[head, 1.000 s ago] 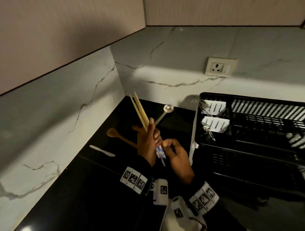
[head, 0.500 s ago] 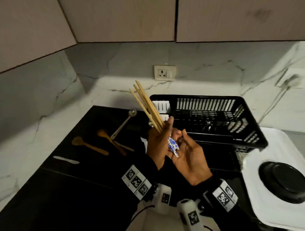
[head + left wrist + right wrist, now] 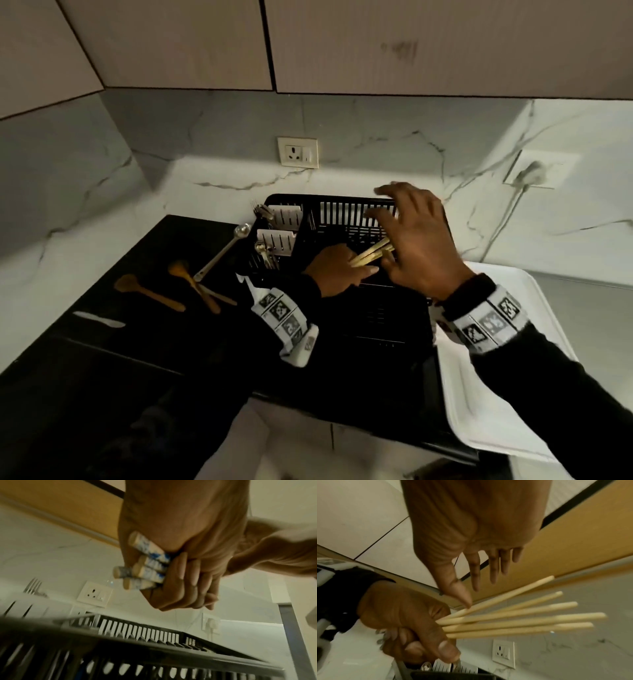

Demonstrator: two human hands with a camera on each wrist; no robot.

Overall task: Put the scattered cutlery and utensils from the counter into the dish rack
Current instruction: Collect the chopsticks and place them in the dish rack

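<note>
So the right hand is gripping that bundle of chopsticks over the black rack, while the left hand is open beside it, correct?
Hands swapped. The left hand grips the chopsticks over the rack; the right hand is open beside it, fingers spread. The head view shows this, and the right wrist view confirms it.

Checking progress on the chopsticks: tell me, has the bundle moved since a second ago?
Yes. The chopsticks, gripped by the left hand, went from upright beside the dish rack to slanting low over its basin.

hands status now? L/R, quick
Left hand: closed, gripping the chopsticks over the dish rack.
Right hand: open, fingers spread, holding nothing.
</note>
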